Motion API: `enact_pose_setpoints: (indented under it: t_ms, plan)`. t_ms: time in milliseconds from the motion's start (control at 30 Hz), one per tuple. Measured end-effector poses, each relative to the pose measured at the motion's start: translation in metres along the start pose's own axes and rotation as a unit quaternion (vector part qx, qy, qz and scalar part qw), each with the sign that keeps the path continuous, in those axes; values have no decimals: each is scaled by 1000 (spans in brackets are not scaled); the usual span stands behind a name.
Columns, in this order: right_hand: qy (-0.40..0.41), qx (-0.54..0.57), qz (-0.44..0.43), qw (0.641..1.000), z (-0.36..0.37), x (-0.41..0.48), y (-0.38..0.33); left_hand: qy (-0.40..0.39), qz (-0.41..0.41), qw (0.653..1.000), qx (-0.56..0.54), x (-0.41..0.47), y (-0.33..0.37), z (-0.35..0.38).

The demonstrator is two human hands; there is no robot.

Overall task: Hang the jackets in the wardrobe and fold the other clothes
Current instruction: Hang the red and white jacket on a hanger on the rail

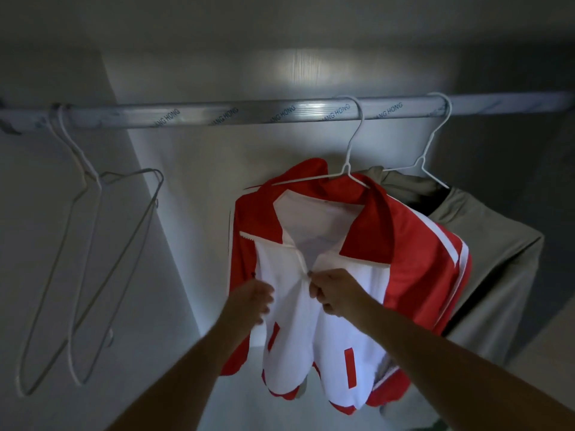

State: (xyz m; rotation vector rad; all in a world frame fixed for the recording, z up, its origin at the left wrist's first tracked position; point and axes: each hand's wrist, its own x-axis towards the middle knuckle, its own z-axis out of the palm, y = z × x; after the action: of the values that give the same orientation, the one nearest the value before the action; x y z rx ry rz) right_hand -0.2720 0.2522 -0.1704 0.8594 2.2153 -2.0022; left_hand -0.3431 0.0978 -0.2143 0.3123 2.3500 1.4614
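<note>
A red and white jacket (413, 275) hangs on a white wire hanger (348, 163) from the wardrobe rail (193, 115). My left hand (249, 301) grips the white left front panel of the jacket. My right hand (334, 293) pinches the front opening at the zipper, about chest height. Behind it on the right, a grey-green jacket (494, 275) hangs on a second white hanger (431, 154), partly hidden by the red one.
Two bare wire hangers (90, 275) hang at the rail's left end, near the wardrobe's left wall (37, 213). The back panel (199, 188) is pale and lit; the right side of the wardrobe is dark.
</note>
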Motion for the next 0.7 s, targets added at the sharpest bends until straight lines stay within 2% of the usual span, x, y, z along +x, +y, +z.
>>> enact_pose_setpoints:
  t_ms: [33,100,167,267,400,500,600,700]
  plan:
    - [-16,-27,16,999,-5,-5,-6,-10,22,997,72,1,-13,14]
    - [-52,-83,43,994,-14,-15,-15,-10,91,989,118,2,-22,42]
    - [-84,-87,56,991,-20,-21,-19,39,163,974,150,-2,-16,64]
    - [-88,-19,39,995,-27,-24,-19,133,257,936,199,-4,-12,83]
    - [-56,119,-40,991,-26,-33,-29,116,255,927,251,-8,-24,90]
    - [-34,168,-116,978,-23,-42,-55,110,243,929,257,-11,-31,91]
    - [-22,159,-145,976,-23,-49,-72,112,223,932,261,-9,-30,89]
    - [-24,59,-145,987,-21,-55,-69,101,210,930,283,-7,-28,88]
